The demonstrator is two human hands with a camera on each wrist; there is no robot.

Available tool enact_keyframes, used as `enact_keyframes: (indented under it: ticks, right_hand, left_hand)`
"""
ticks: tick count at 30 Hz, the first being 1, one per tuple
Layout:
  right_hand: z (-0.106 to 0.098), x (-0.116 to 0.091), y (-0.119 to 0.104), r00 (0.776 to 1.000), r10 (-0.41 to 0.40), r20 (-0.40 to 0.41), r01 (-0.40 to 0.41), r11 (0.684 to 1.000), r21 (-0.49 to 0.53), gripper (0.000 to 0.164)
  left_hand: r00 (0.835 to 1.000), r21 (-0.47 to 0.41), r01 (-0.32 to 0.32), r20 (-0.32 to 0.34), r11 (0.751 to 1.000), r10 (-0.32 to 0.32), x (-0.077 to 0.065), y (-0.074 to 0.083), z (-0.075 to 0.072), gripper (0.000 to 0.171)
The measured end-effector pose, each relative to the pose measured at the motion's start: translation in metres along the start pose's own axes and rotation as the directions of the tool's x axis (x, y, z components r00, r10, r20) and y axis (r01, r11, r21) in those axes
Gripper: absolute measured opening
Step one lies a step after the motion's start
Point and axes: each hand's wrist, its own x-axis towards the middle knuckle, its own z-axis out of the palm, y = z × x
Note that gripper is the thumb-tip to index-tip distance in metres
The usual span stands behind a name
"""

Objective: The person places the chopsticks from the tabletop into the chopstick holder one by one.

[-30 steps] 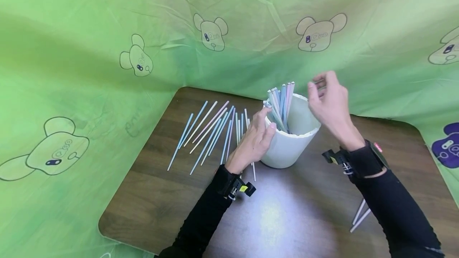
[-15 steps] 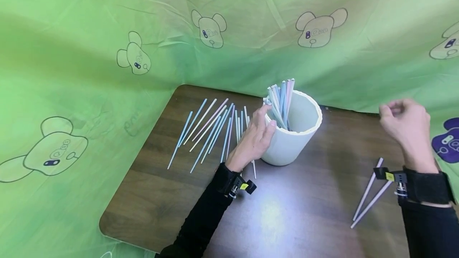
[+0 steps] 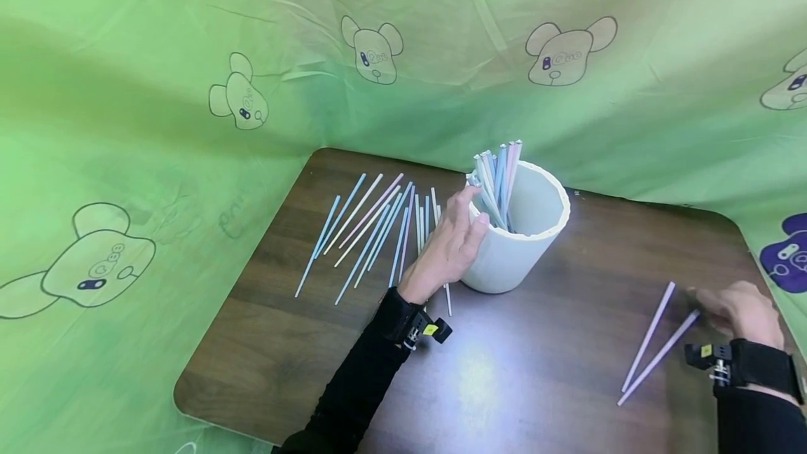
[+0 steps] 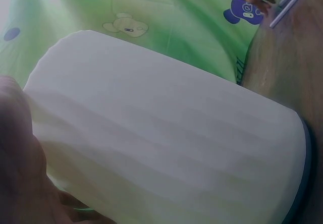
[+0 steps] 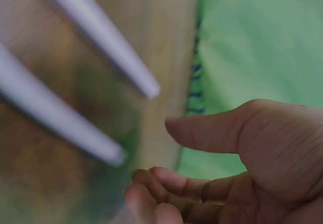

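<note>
My left hand [image 3: 446, 247] grips the rim of a white bucket [image 3: 513, 258], thumb on the outer wall and fingers over the edge. The bucket wall [image 4: 171, 128] fills much of the left wrist view. Several blue, white and pink straws [image 3: 501, 184] stand in the bucket, leaning against its left side. On the right of the table lie two light purple straws [image 3: 660, 356], converging at their near ends. Just beyond their far ends is my right hand [image 3: 740, 310]. In the right wrist view its thumb and fingers [image 5: 194, 130] are apart, beside the straw tips [image 5: 113, 156], holding nothing.
Several blue, white and pink straws [image 3: 372, 230] lie spread on the brown table [image 3: 271, 363], left of the bucket. A green cloth [image 3: 441, 111] with bear-head drawings hangs behind and around the table.
My right hand has moved from beside the bucket's rim out to the right and down to the two purple straws. My left hand has stayed on the bucket.
</note>
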Motion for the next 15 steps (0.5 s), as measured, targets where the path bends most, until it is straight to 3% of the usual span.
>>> enact_keyframes:
  ticks: [2, 7, 11, 15]
  right_hand:
    - [0.008, 0.006, 0.006, 0.999, 0.039, 0.027, -0.04, 0.998, 0.04, 0.056]
    - [0.012, 0.021, 0.015, 0.988, 0.029, 0.151, -0.061, 0.975, 0.214, 0.055]
    - [0.011, 0.028, 0.023, 0.973, -0.031, 0.227, -0.055, 0.93, 0.364, 0.042]
    - [0.013, 0.028, 0.028, 0.971, -0.064, 0.231, -0.052, 0.885, 0.463, 0.036]
  left_hand:
    - [1.0, 0.004, -0.008, 0.003, 1.0, 0.008, 0.0, 0.0, 0.0, 0.06]
    - [1.0, 0.005, -0.017, 0.003, 1.0, 0.017, -0.001, 0.0, 0.001, 0.059]
    - [1.0, -0.001, -0.002, -0.001, 1.0, 0.002, -0.002, 0.001, 0.001, 0.059]
    - [1.0, 0.0, 0.015, 0.004, 1.0, -0.015, -0.002, 0.001, 0.002, 0.059]
